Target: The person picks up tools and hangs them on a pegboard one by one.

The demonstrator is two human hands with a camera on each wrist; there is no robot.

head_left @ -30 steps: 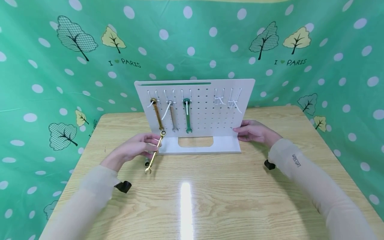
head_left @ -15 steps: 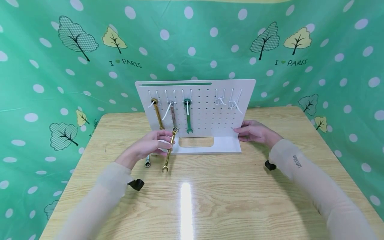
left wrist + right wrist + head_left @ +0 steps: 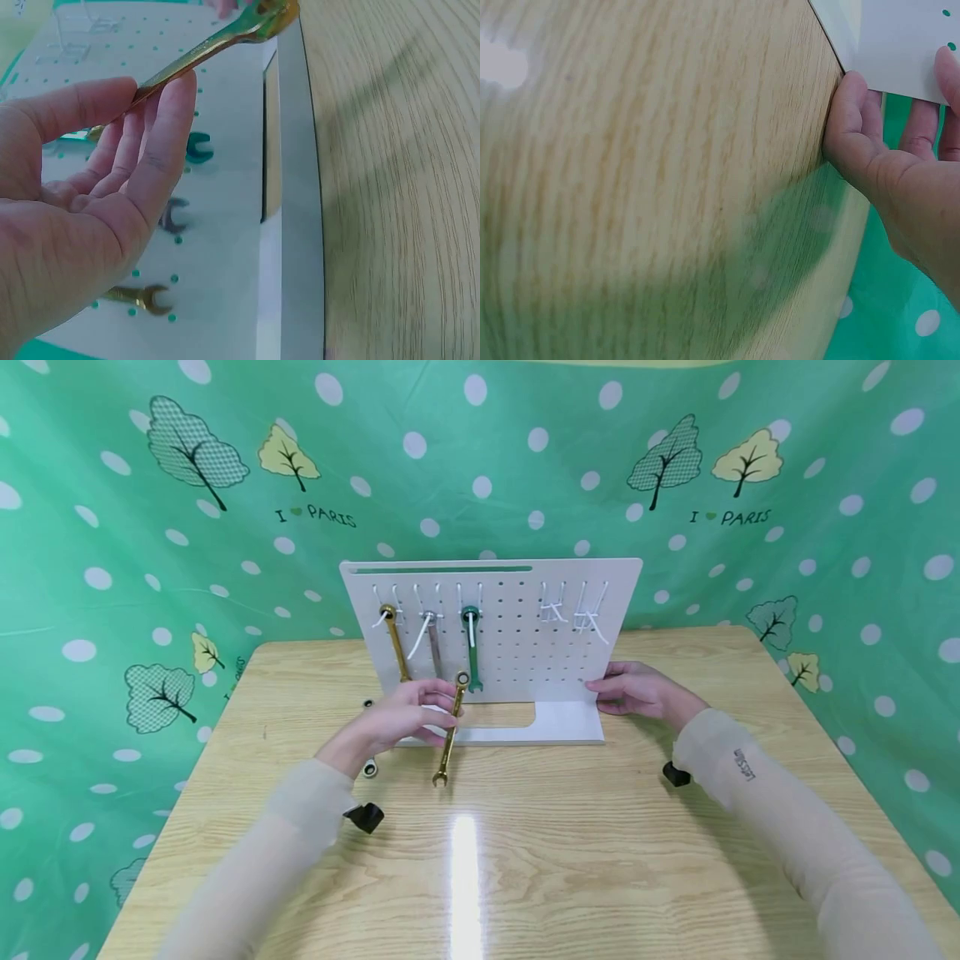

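Observation:
My left hand (image 3: 405, 717) pinches a gold combination wrench (image 3: 452, 731) between thumb and fingers, in front of the white pegboard (image 3: 558, 647). The wrench's ring end points up and its open jaw down towards me. In the left wrist view, thumb and fingertips meet on the gold shaft (image 3: 191, 60). Behind it hang a bronze-gold wrench (image 3: 396, 642), a silver wrench (image 3: 435, 647) and a green wrench (image 3: 472, 652) on white hooks. My right hand (image 3: 637, 688) grips the board's lower right edge, thumb in front and fingers behind, as the right wrist view (image 3: 900, 161) also shows.
Two white hooks (image 3: 552, 607) at the board's upper right bear nothing. A silver ring end (image 3: 370, 768) lies on the wooden table (image 3: 570, 843) below my left wrist, its shaft hidden. A green dotted cloth (image 3: 480, 460) surrounds the table.
My left hand has carried the gold wrench rightwards along the board's front, from below the bronze-gold wrench to below the green one. My right hand stays on the board's edge.

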